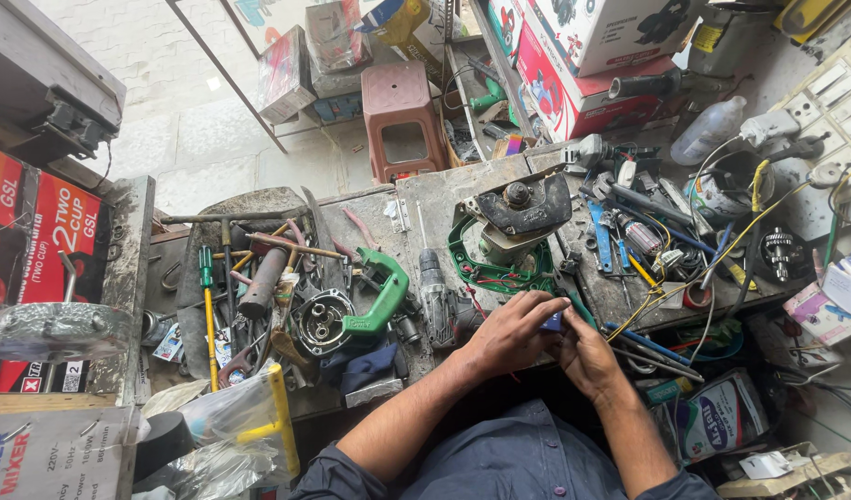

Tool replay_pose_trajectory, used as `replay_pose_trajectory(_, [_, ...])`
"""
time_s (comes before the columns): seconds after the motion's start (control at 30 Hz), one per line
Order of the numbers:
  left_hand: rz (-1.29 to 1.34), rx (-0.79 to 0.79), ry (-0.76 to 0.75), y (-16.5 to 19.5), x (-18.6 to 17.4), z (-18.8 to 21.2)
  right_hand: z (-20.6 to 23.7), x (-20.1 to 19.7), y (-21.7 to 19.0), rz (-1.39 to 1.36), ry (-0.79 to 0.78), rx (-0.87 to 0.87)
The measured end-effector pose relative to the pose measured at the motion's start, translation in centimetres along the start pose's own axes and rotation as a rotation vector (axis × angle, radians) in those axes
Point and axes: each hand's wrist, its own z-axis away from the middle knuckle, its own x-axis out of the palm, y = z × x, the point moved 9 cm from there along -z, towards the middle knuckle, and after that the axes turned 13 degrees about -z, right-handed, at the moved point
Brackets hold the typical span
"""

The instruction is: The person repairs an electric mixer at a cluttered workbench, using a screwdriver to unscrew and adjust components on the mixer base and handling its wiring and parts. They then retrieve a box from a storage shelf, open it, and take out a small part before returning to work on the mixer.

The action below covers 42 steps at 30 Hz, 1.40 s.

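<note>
A small blue part [552, 321] is gripped by both the left hand [509, 331] and right hand [587, 356], fingers curled narrow, with the green-cased motor [509, 231] at twelve o'clock.

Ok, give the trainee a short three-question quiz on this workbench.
1. True or false: both hands meet on one small blue part.
2. What lies just beyond the hands? A) green power tool casing B) kettle C) laptop
3. What colour is the plastic stool on the floor beyond the bench?

Key: 1 true; 2 A; 3 reddish brown.
</note>
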Motion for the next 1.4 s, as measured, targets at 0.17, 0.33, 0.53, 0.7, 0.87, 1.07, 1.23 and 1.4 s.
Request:
replay_pose_trajectory(0.17, [-0.137,0.243,0.286,2.9,-2.3,1.2,0.0,0.2,0.9,-0.009,0.06,0.065])
replay_pose_trajectory(0.33, [-0.279,0.324,0.011,3.5,0.4,0.9,0.3,1.5,1.2,-0.198,-0.037,0.146])
replay_pose_trajectory(0.53, [-0.09,0.156,0.258,2.1,-3.0,0.3,0.1,3.0,1.2,-0.334,-0.095,0.171])
replay_pose_trajectory(0.7, [-0.036,-0.138,0.346,-1.0,-5.4,0.2,0.5,3.8,-1.3,-0.365,-0.133,0.066])
replay_pose_trajectory(0.87, [-0.025,-0.153,0.005,-1.9,-1.9,0.2,0.9,3.0,-4.6,-0.284,-0.097,-0.139])
replay_pose_trajectory(1.07, [-0.093,0.014,-0.464,-2.0,4.2,2.0,1.7,2.7,-6.3,-0.215,-0.152,-0.234])
replay_pose_trajectory(1.23, [-0.119,0.03,-0.606,-2.1,5.6,3.0,2.1,2.7,-5.8,-0.232,-0.165,-0.189])
replay_pose_trajectory(1.4, [-0.026,-0.103,-0.269,-3.2,2.4,1.1,1.6,2.9,-4.3,-0.223,-0.132,-0.121])
